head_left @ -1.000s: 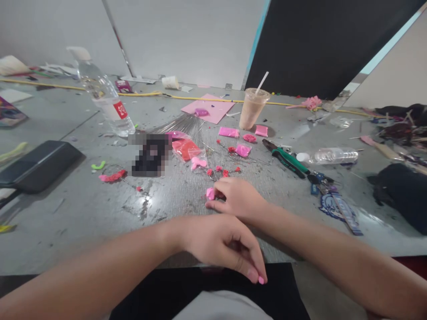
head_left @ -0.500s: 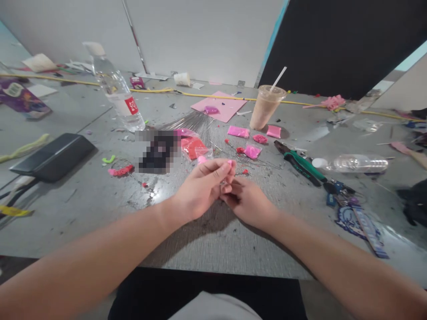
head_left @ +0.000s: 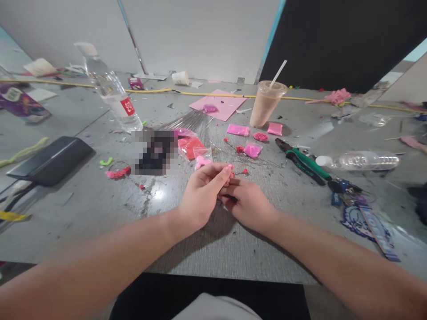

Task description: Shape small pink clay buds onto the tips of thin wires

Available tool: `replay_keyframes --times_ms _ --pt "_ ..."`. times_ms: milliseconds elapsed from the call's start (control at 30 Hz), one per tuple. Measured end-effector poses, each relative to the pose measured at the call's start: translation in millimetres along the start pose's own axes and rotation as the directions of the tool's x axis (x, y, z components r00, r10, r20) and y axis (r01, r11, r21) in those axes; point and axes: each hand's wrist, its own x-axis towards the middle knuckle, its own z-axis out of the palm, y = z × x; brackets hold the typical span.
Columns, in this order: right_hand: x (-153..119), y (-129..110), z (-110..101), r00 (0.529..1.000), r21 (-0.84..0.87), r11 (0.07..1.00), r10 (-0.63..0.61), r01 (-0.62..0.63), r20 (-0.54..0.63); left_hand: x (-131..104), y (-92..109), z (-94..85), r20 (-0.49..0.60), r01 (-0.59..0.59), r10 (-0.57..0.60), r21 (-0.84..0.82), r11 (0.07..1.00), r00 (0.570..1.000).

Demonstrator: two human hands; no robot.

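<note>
Near the middle of the table my left hand [head_left: 204, 191] is closed, its thumb pressed against the fingers on a small pink piece of clay [head_left: 230, 167]. Right beside it, my right hand [head_left: 248, 203] has curled fingers meeting the left fingertips; what they pinch is hidden. Just beyond the hands lies a small clear bag with light pink clay [head_left: 201, 162], and behind it a bag of red-orange clay [head_left: 191, 147]. A wire with red clay bits [head_left: 239, 149] lies past the fingertips, touching a pink packet [head_left: 252, 150].
Green-handled pliers [head_left: 307, 163], an empty plastic bottle [head_left: 363, 161] and keys [head_left: 347, 189] lie to the right. A drink cup with straw [head_left: 267, 104] stands behind. On the left are a water bottle [head_left: 111, 95], a black power bank [head_left: 51, 160] and a bundle of thin wires [head_left: 187, 121].
My left thumb and fingers have shifted slightly over the pink clay. The right hand stays close against them. The view has moved a little.
</note>
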Motion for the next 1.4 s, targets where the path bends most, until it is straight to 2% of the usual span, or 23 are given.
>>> replay_keyframes --times_ms 167,333,633,833,1100,1233,1400 --pt "-1 1 0 0.998 -0.012 0.998 0.060 -0.061 -0.030 7 -6 -3.0 -0.033 0.047 -0.046 0.047 0.998 0.998" --pt "-3 -2 -3 0.997 -0.006 0.997 0.081 -0.081 -0.005 8 -6 -5.1 -0.021 0.063 -0.061 0.100 0.993 0.998" --pt "-5 -14 -12 0.982 0.138 0.974 0.186 -0.180 -0.026 9 -2 -11.3 -0.012 0.082 -0.081 0.222 0.972 0.997" --pt "-6 -13 -13 0.972 0.205 0.965 0.195 -0.165 -0.134 7 0 -10.6 -0.058 0.118 -0.110 0.172 0.978 0.992" --pt "-9 -16 -9 0.931 0.417 0.902 0.240 -0.109 -0.276 7 2 -14.7 0.000 0.123 -0.124 0.127 0.984 0.992" --pt "-10 -17 -13 0.920 0.431 0.898 0.240 -0.090 -0.308 8 1 -16.9 0.019 0.102 -0.106 0.137 0.985 0.994" --pt "-6 -16 -18 0.864 0.411 0.910 0.252 -0.057 -0.436 8 0 -17.1 0.024 0.097 -0.102 0.154 0.983 0.994"
